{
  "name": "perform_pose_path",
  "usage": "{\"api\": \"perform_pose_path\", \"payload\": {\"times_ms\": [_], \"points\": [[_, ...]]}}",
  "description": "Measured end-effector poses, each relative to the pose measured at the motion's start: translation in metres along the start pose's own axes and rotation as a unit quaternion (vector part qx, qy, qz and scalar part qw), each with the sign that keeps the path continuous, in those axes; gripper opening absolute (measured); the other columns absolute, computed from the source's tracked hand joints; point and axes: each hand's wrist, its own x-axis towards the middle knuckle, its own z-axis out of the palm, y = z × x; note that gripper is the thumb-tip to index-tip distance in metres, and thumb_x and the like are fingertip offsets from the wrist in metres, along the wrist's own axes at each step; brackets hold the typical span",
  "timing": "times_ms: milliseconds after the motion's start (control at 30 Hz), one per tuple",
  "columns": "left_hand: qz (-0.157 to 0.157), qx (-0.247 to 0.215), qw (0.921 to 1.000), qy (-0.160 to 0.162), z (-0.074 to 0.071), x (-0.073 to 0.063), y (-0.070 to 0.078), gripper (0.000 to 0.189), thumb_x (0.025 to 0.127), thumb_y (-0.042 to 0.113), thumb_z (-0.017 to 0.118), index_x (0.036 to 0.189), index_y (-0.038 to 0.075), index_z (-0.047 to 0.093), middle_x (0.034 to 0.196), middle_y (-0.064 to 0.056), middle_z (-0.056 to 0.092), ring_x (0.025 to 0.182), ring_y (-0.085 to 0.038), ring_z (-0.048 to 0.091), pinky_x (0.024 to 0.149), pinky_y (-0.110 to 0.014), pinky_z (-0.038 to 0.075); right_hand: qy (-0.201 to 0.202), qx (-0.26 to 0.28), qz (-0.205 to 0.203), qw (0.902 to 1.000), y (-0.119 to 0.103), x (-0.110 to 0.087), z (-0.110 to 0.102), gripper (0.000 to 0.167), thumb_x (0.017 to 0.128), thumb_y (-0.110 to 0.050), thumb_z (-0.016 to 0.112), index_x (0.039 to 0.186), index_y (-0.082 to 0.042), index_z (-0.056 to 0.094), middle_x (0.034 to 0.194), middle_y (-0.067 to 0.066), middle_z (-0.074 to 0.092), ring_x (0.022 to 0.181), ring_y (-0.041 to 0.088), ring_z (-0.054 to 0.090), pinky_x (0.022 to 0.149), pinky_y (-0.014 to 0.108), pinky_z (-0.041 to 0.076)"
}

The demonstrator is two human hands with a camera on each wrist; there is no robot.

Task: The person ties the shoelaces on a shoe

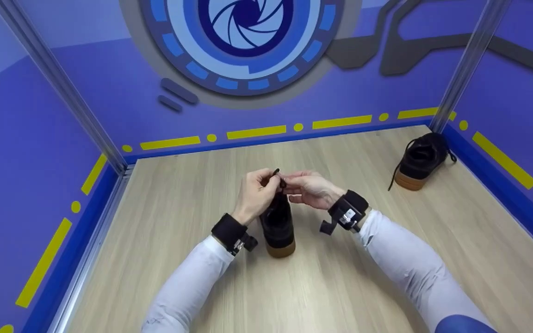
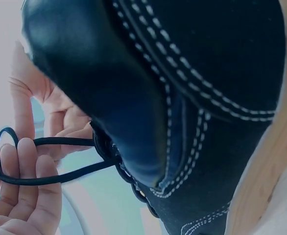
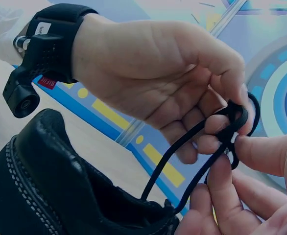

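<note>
A black shoe (image 1: 278,226) with a tan sole stands between the two hands, its heel towards me. Above its front the left hand (image 1: 255,192) pinches a black shoelace (image 3: 182,142) between thumb and curled fingers. From the other side the right hand (image 1: 315,189) holds the lace as well, thumb and fingertips meeting the left hand's. In the right wrist view two strands rise from the shoe's opening to crossed loops at the fingertips. White stitching shows on the shoe's side (image 2: 222,147) in the left wrist view.
A second black shoe (image 1: 421,159) with loose laces stands at the back right corner of the wooden table (image 1: 340,286). Blue patterned panels (image 1: 363,92) enclose the table at the back and both sides. Each wrist wears a black strap with a camera (image 3: 26,100).
</note>
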Motion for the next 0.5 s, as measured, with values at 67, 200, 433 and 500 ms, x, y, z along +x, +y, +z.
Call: {"api": "perform_pose_path", "payload": {"times_ms": [67,200,433,500], "points": [[0.001,0.005,1.0,0.001,0.0006,-0.0011,-0.0005,0.021,0.102,0.007,0.066,0.087,0.006,0.081,0.076,-0.015,0.077,0.064,-0.006,0.062,0.062,-0.019,0.045,0.001,-0.012,0.002,0.9999,0.0021,0.0006,0.001,0.033,0.116,-0.02,0.06,0.095,-0.022,0.085,0.086,-0.008,0.082,0.085,0.008,0.074,0.081,0.026,0.055],[0.003,0.006,0.9999,0.009,0.001,-0.0013,-0.0013,0.021,0.1,0.006,0.065,0.087,0.005,0.081,0.077,-0.016,0.077,0.064,-0.006,0.061,0.062,-0.019,0.045,0.013,-0.047,0.004,0.9988,0.0053,0.0014,0.0025,0.031,0.115,-0.029,0.063,0.091,-0.024,0.082,0.078,-0.011,0.076,0.078,0.007,0.072,0.073,0.025,0.052],[0.002,0.009,0.9999,0.009,0.0005,0.0002,-0.0001,0.02,0.098,0.005,0.064,0.085,0.004,0.079,0.077,-0.014,0.075,0.066,-0.006,0.06,0.062,-0.019,0.043,0.034,-0.11,-0.016,0.9932,0.0084,0.0026,0.0015,0.027,0.113,-0.038,0.066,0.093,-0.027,0.081,0.084,-0.013,0.076,0.078,0.007,0.071,0.066,0.021,0.047],[-0.002,0.006,1.0,0.001,0.0001,0.0007,0.0012,0.02,0.098,0.006,0.063,0.086,0.003,0.079,0.077,-0.013,0.074,0.065,-0.006,0.06,0.062,-0.019,0.044,0.03,-0.115,-0.021,0.9926,0.0079,0.0031,0.0007,0.028,0.113,-0.037,0.065,0.094,-0.027,0.082,0.087,-0.014,0.077,0.08,0.007,0.071,0.066,0.02,0.045]]}}
